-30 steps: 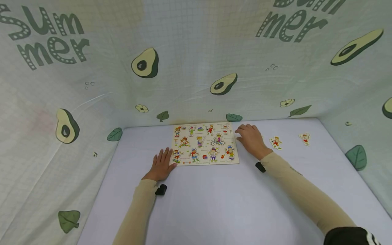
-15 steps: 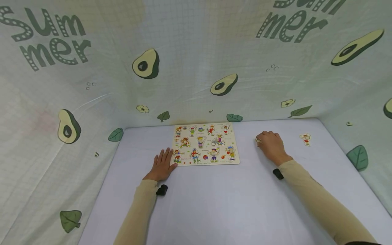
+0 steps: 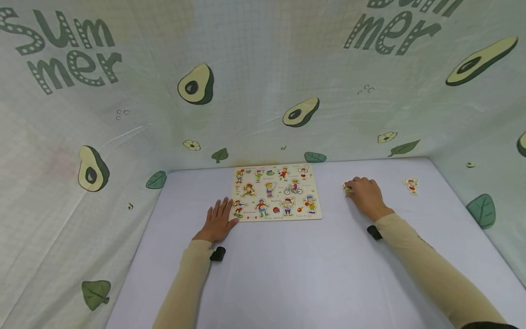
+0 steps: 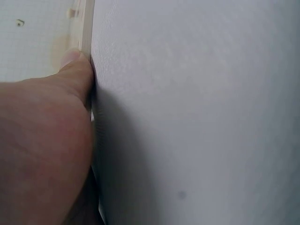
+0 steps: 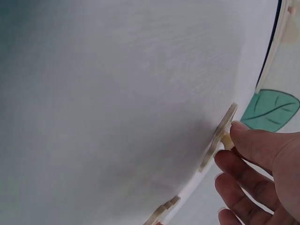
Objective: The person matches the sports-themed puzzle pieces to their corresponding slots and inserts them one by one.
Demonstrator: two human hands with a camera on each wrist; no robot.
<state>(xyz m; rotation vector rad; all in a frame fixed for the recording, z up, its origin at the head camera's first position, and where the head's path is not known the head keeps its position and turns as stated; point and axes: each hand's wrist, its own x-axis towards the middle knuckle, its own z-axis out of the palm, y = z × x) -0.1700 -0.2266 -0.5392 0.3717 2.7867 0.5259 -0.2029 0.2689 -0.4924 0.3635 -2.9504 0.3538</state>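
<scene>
In the head view, my left hand (image 3: 216, 221) lies flat with fingers spread at the near left corner of a wooden puzzle board (image 3: 269, 219). The left wrist view shows its thumb on the board's edge (image 4: 87, 33). To the board's right, my right hand (image 3: 365, 195) pinches a wooden figure-shaped puzzle piece (image 3: 346, 189). Its thumb and index finger close on a small knob standing up from that piece (image 5: 219, 138), in the right wrist view. A second puzzle piece (image 5: 161, 212) lies on the table near this hand. Farther right lies another puzzle piece (image 3: 411, 185).
The white table (image 3: 287, 274) meets a hanging cloth (image 3: 246, 128) printed with avocados and leaves along its back. Colourful sports figures cover the board. A black wrist camera (image 3: 374, 232) sits under the right wrist, and another black camera (image 3: 218, 254) at the left.
My right hand has moved right, away from the board's edge, and has taken hold of a puzzle piece. Over the last half second it has barely moved. My left hand has stayed in place.
</scene>
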